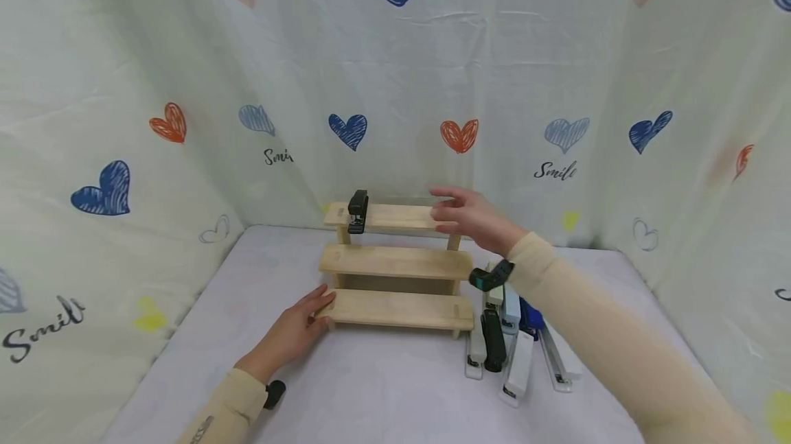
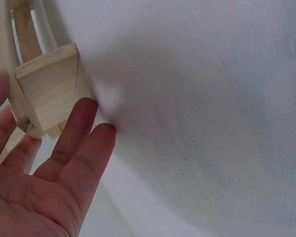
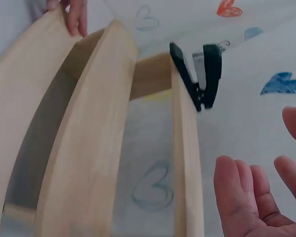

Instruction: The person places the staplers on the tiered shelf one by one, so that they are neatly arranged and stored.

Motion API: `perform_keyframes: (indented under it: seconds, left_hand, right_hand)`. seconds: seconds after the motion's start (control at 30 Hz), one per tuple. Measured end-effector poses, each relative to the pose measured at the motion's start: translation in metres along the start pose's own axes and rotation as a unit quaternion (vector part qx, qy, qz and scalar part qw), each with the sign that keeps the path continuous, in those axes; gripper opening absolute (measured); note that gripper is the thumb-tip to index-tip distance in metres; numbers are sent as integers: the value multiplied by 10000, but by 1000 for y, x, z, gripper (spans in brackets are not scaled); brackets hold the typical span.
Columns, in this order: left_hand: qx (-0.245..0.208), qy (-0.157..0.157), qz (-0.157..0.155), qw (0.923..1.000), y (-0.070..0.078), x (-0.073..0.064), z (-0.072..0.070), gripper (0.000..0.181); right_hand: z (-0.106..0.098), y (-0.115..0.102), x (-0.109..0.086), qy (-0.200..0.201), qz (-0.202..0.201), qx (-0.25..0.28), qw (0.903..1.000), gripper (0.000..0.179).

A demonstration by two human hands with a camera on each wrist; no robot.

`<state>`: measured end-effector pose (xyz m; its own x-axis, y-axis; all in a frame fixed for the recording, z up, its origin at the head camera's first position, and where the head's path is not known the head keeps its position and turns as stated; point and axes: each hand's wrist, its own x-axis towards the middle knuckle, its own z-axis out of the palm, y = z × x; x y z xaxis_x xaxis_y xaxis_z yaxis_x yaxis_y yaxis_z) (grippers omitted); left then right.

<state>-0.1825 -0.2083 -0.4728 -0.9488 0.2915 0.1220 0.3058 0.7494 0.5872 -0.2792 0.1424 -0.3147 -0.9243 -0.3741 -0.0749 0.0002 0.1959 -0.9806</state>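
On a three-tier wooden stand (image 1: pixel 395 262), a black stapler (image 1: pixel 358 211) sits crosswise near the top tier's left end while a person's left hand (image 1: pixel 299 331) grips the bottom tier, seemingly for steadiness, and the right hand (image 1: pixel 472 217), empty, fingers relaxed, hovers by the top tier's right end.

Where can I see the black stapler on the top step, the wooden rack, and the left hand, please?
Black stapler (image 1: pixel 358 209): head view, on the middle of its body.
Wooden rack (image 1: pixel 395 262): head view, on its bare middle step.
Left hand (image 1: pixel 293 335): head view, on the back of the hand.
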Motion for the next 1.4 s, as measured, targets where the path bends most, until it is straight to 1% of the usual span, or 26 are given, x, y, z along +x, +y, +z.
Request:
perform_keyframes:
  seconds: [0.1,0.23,0.37,0.47,0.53,0.63,0.73,0.83,0.97,1.07,1.23,1.4]
  left_hand:
    - [-13,-4,-39,10000,0,-1,0,50]
    - [12,-36,-48,10000,-1,-2,1,50]
    - [-20,25,-10,10000,-1,-3,1,50]
    - [-23,50,12,10000,-1,-4,1,50]
    - [-13,32,1,10000,-2,-4,2,51]
    - [-23,-6,-36,10000,-3,-5,2,51]
    - [-14,-5,-18,10000,-4,-5,3,51]
    - [-11,-1,-6,10000,-4,-5,3,50]
    - [-13,-22,-38,10000,-3,-4,3,51]
    - [-6,-12,-4,10000,-1,-3,2,51]
    - [4,7,53,10000,0,-2,0,50]
    - [29,-46,40,10000,0,-2,-1,50]
  right_hand:
    - [-38,17,-32,31,51,-587,9983,58]
    - [-82,53,-79,198,373,-1168,9923,60]
    - [-111,93,-117,421,666,-1423,9867,62]
    - [-122,117,-137,622,844,-1613,9813,62]
    - [-125,131,-148,748,1036,-1714,9769,61]
    - [-123,146,-162,852,1364,-1758,9712,61]
    - [-118,158,-172,859,1696,-1772,9656,64]
    - [-112,166,-179,798,1894,-1783,9623,67]
    - [-105,174,-184,718,2157,-1744,9581,71]
    - [-102,178,-186,700,2302,-1678,9560,74]
    - [-100,180,-187,788,2402,-1468,9563,74]
    - [-99,182,-187,742,2429,-1280,9587,80]
